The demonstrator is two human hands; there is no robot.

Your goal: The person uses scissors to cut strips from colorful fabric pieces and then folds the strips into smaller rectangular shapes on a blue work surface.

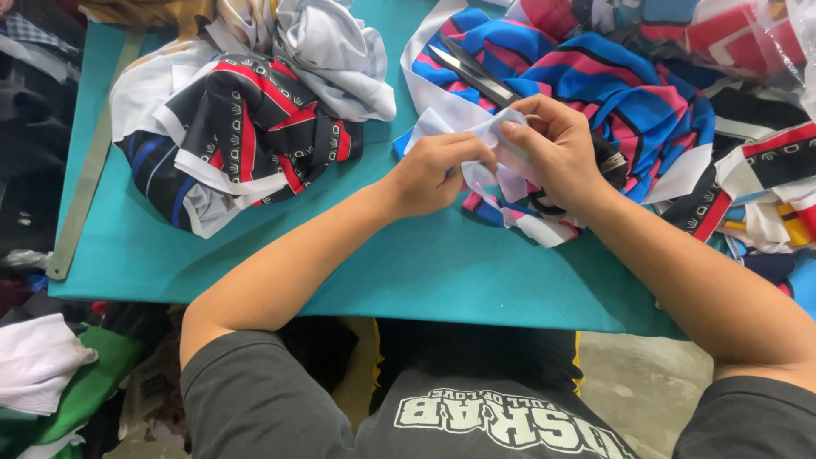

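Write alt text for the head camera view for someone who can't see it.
Two bare hands, left hand and right hand, pinch a small white fabric piece over a teal table. Scissors lie on blue-and-pink striped cloth; black-and-red fabric is bundled left.

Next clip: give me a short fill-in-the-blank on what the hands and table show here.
1. Both hands, the left hand and the right hand, pinch a small piece of ____ fabric.
2. The scissors lie on the blue and ____ striped cloth.
3. The table has a ____ top.
4. A long metal ____ lies along the table's left edge.

Missing words: white; pink; teal; ruler
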